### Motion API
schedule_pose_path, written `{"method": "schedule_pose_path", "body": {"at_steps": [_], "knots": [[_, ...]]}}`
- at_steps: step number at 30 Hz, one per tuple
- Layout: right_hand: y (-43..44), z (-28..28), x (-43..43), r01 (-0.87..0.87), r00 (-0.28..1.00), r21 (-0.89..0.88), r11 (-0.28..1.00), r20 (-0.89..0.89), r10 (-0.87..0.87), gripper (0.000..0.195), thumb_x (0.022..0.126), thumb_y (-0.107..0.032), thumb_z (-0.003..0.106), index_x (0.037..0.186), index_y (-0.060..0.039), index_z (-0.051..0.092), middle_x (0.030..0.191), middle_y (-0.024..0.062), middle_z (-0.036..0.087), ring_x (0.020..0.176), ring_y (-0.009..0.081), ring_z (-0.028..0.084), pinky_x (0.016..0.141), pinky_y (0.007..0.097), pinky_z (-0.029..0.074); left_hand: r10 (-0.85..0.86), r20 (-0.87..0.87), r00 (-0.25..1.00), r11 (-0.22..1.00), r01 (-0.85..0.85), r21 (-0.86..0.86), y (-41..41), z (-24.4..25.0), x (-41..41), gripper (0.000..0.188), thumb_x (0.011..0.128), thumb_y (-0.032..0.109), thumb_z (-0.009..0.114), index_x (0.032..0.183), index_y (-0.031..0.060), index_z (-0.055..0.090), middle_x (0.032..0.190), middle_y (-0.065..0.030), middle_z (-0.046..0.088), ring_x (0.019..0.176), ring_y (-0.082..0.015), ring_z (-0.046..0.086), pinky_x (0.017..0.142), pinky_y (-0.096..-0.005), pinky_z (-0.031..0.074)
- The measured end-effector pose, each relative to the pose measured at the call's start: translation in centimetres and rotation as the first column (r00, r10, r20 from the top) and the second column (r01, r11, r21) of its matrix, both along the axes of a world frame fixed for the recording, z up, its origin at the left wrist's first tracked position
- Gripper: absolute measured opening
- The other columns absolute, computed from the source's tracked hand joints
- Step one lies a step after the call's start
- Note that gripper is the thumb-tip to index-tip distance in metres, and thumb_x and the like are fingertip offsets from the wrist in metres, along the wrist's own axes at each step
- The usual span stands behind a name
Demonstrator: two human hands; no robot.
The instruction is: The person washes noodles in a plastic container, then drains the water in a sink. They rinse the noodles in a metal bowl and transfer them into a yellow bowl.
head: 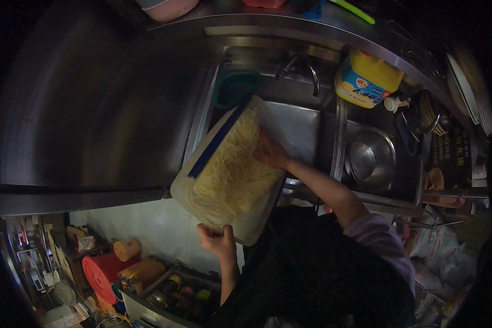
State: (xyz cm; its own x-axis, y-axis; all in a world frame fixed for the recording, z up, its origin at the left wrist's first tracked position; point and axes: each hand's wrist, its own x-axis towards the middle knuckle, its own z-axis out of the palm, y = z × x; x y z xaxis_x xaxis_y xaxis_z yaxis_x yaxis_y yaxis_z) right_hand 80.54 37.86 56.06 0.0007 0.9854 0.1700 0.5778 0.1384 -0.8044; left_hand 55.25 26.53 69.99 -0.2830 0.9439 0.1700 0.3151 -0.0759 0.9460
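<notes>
A translucent plastic container (250, 229) full of pale, thin noodles (238, 172) is tilted over the edge of a stainless steel sink. One long side carries a dark blue strip (219, 139). My left hand (219, 242) grips the container's near rim, thumb at the edge. At the far right side of the noodles, my right hand (272, 151) reaches inside the container; its fingers touch the noodles, and whether they close on any is hard to tell in the dim light. The sink basin (297, 127) lies beyond, under the container's far end.
A green plastic basket (235, 86) sits at the sink's back left, near a curved faucet (315, 80). A yellow detergent jug (367, 80) stands behind the right basin, which holds a steel bowl (369, 158). Left is a steel counter (119, 123); a red bucket (102, 274) is below.
</notes>
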Motion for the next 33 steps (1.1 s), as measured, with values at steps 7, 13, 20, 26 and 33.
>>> {"method": "schedule_pose_path", "body": {"at_steps": [7,13,20,26,33], "knots": [[0.2,-1.7,-0.1,0.034,0.998,-0.021,0.999,0.048,-0.033,0.082,0.073,-0.036,0.060,0.132,-0.0002,0.015,0.134,0.0218,0.022,0.125,0.0330,0.021,0.102,0.0353,0.019,0.006,0.030,1.000,1.000,-0.006,-0.002,0.1,0.3,0.0,0.027,0.057,-0.001,0.057,0.079,-0.0006,0.043,0.071,-0.0037,0.050,0.064,-0.0092,0.047,0.060,-0.0221,0.041],[0.0,-0.7,-0.2,0.021,1.000,-0.054,0.998,0.005,-0.021,0.084,0.073,-0.040,0.059,0.133,-0.0023,0.015,0.135,0.0209,0.019,0.126,0.0323,0.019,0.103,0.0353,0.017,-0.005,0.039,0.999,1.000,0.005,0.001,0.2,0.4,0.0,0.026,0.057,-0.001,0.057,0.079,-0.0009,0.043,0.071,-0.0038,0.050,0.064,-0.0087,0.046,0.060,-0.0215,0.041],[-0.3,0.4,-0.2,0.028,0.999,-0.027,0.999,-0.029,-0.029,0.083,0.071,-0.036,0.062,0.132,-0.0016,0.017,0.135,0.0214,0.019,0.126,0.0325,0.019,0.103,0.0363,0.017,-0.015,-0.045,0.999,1.000,0.014,-0.023,0.2,0.4,-0.2,0.025,0.058,-0.001,0.057,0.078,-0.0008,0.042,0.069,-0.0029,0.049,0.061,-0.0068,0.045,0.057,-0.0202,0.039],[-0.2,-2.2,0.1,0.065,0.998,0.002,0.998,0.015,-0.065,0.084,0.072,-0.038,0.061,0.132,-0.0016,0.016,0.135,0.0207,0.019,0.126,0.0317,0.019,0.103,0.0362,0.017,-0.030,0.010,0.999,0.999,0.030,0.027,0.2,0.6,0.3,0.024,0.058,-0.001,0.057,0.077,-0.0004,0.042,0.068,-0.0023,0.048,0.060,-0.0072,0.044,0.056,-0.0199,0.038],[0.1,-3.4,0.2,0.056,0.998,0.025,0.998,0.001,-0.056,0.085,0.071,-0.039,0.061,0.132,-0.0016,0.015,0.136,0.0207,0.019,0.126,0.0311,0.019,0.103,0.0350,0.017,-0.032,0.053,0.998,0.999,0.033,-0.024,-0.3,0.4,0.0,0.026,0.058,-0.002,0.056,0.081,-0.0013,0.043,0.073,-0.0032,0.049,0.066,-0.0087,0.046,0.061,-0.0207,0.039]]}}
